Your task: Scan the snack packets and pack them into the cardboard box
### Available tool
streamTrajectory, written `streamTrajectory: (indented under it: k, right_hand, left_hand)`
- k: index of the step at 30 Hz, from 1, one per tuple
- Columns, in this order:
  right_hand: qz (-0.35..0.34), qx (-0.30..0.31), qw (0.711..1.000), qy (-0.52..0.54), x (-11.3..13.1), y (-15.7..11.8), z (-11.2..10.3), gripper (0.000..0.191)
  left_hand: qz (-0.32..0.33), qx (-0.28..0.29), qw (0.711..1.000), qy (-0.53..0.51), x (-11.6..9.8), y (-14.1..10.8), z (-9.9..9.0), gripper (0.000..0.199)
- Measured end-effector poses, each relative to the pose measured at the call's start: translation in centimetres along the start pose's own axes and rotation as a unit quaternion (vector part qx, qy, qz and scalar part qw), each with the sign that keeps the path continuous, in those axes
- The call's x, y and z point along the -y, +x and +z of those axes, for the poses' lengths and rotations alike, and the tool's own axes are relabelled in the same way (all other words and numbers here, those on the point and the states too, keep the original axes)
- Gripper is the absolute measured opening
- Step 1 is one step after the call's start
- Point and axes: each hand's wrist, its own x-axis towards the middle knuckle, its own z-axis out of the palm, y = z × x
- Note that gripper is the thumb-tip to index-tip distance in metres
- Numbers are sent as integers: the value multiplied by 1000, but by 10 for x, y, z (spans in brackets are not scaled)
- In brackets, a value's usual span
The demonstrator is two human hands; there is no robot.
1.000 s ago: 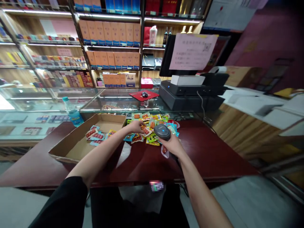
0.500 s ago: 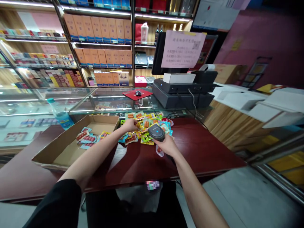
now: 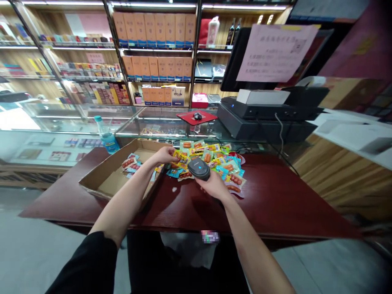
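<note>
Dark-red wooden table [image 3: 275,196]: left hand [image 3: 167,155] pinches a small yellow plastic packet [image 3: 181,157] by a colourful heap of snack packets [image 3: 230,166]; right hand [image 3: 214,185] grips a rounded black scanner [image 3: 199,168] (best aimed squarely, packet flat).

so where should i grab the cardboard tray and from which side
Probably best by the middle of its long left wall, coming from outside on the left. The cardboard tray is open-topped, with a thin raised rim a grip could pinch, and the left forearm crosses its right side. Loose sausage packets inside suggest keeping it level.
</note>
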Motion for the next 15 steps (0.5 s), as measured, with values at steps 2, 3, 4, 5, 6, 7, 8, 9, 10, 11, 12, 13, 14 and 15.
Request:
streamTrajectory:
  k: [2,3,4,5,6,7,8,9,10,11,12,13,14,15]
  right_hand:
    - [-11,0,1000,-1,3,1,2,28]
    - [-12,1,1000,-2,3,1,2,28]
    - [-12,2,1000,-3,3,1,3,28]
    - [-12,0,1000,-4,4,1,3,28]
    - [-12,-3,1000,-5,4,1,3,28]
    - [-12,-6,1000,-7,4,0,2,28]
    - [-11,-5,1000,-9,4,0,2,28]
    - [-7,-2,1000,-11,4,0,2,27]
    - [-1,4,1000,-11,5,-1,2,27]
    - [5,10,1000,-10,5,-1,2,27]
    - [11,16,1000,-8,6,-2,2,27]
    - [13,18,1000,-4,6,-2,2,27]
    - [14,17,1000,1,6,-2,1,26]
    - [12,14,1000,5,7,-2,1,26]
  left_hand:
    - [4,1,1000,-8,-1,1,-1,24]
    - [5,0,1000,-9,-1,1,-2,24]
    - [7,-1,1000,-9,-1,1,-3,24]
    - [9,-3,1000,-8,-1,1,-3,24]
    - [11,-4,1000,-7,-1,0,-4,23]
    - [12,-5,1000,-4,-1,0,-4,23]
    - [13,-7,1000,-2,-1,0,-4,22]
    - [14,-10,1000,0,-2,0,-4,22]
    - [14,-12,1000,2,-2,-1,-4,22]
    - [14,-13,1000,1,-2,-1,-4,21]
    - [14,-12,1000,-1,-2,-1,-4,21]
    - [14,-10,1000,-5,-3,-1,-4,21]
    - [13,-5,1000,-10,-3,-2,-4,22]
    - [12,0,1000,-14,-4,-2,-4,22]
